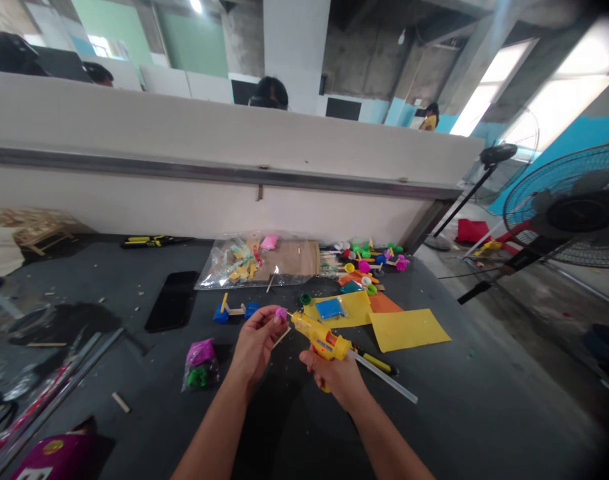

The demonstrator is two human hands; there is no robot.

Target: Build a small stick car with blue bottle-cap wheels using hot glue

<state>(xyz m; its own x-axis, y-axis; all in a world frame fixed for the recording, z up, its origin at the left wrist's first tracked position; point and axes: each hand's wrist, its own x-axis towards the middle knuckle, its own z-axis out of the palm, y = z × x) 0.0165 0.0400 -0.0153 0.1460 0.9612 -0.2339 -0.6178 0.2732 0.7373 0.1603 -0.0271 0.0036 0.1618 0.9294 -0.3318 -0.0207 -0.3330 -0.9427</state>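
Between the fingertips of my left hand (258,340) is a small purple piece (281,313); its exact kind is too small to make out. My right hand (337,373) is wrapped round the handle of a yellow hot glue gun (317,333), and a clear glue stick (384,377) sticks out of its back end. The gun's nozzle points left and meets or nearly touches the purple piece. Just left of my left hand lie blue blocks with wooden sticks (234,310). A small bag with purple and green clay (199,363) rests nearby.
A black phone (172,301) lies at left. Behind my hands are a clear plastic bag (257,260), colourful small parts (367,260), yellow sheets (409,331) and a blue packet (330,308). A yellow-black tool (377,361) lies under the glue stick. A fan (574,213) stands at right.
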